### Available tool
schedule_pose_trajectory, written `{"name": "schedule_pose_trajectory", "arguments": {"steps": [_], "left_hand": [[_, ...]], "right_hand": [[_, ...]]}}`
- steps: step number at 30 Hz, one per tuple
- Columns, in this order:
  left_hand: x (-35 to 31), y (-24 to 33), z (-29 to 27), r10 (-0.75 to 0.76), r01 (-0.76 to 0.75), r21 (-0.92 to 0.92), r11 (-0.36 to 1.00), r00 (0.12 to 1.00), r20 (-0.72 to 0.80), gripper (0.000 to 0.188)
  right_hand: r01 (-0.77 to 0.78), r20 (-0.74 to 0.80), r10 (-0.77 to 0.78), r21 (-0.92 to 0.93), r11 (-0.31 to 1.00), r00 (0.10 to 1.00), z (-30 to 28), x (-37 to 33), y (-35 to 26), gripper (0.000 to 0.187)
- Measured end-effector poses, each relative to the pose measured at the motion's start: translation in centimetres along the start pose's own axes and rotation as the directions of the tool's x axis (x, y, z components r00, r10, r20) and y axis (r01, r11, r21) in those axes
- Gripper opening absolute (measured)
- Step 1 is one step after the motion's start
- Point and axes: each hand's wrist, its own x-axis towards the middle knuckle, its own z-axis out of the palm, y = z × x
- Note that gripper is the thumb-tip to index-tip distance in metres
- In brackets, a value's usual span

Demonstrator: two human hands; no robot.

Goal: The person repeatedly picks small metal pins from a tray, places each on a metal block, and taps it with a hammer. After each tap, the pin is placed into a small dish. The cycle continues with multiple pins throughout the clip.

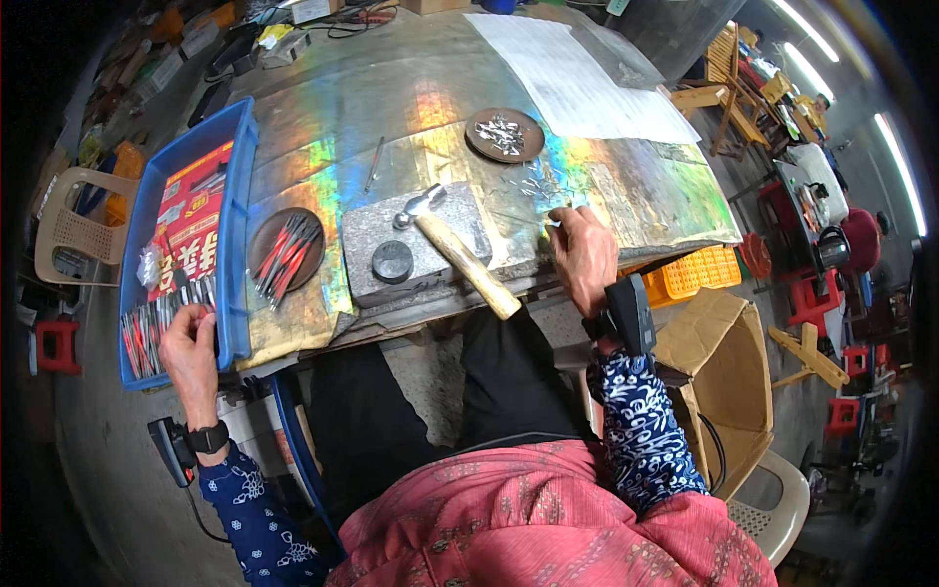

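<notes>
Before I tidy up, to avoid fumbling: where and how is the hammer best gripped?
Probably grip the hammer by its wooden handle, near the free end, from the near right: it slants that way, jutting past the stone block; the head lies farther back.

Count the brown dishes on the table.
2. The left dish sits beside the blue tray, holding red-and-black sticks; the far dish lies beyond the hammer, to its right, holding small silver pieces. No others visible.

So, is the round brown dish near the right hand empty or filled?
Partly filled: small silvery pieces lie in the dish, its brown rim showing around them.
</notes>
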Motion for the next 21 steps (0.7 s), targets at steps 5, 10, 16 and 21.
{"name": "schedule_pose_trajectory", "arguments": {"steps": [5, 10, 16, 21], "left_hand": [[0.2, 2.6, -0.5, 0.032, -0.102, -0.283, 0.954, 0.97, -0.24, 0.012], [0.4, 7.6, -0.7, 0.069, -0.092, -0.651, 0.754, 0.996, -0.061, 0.013], [-0.6, 12.8, 2.5, 0.106, -0.059, -0.718, 0.694, 0.994, 0.021, 0.009], [-1.1, 15.0, 4.9, 0.107, -0.019, -0.732, 0.681, 0.992, 0.073, 0.01]], "right_hand": [[0.059, 0.025, -0.057, -0.056, 0.997, 0.998, 1.0, 1.7, 2.4, 0.016], [0.145, 0.151, -0.12, -0.164, 0.976, 0.981, 2.3, 2.9, 3.5, 0.016], [0.286, 0.101, -0.276, -0.11, 0.952, 0.956, 3.1, 3.1, 3.9, 0.007], [0.303, 0.126, -0.282, -0.192, 0.934, 0.951, 3.5, 3.6, 3.8, 0.005]]}}
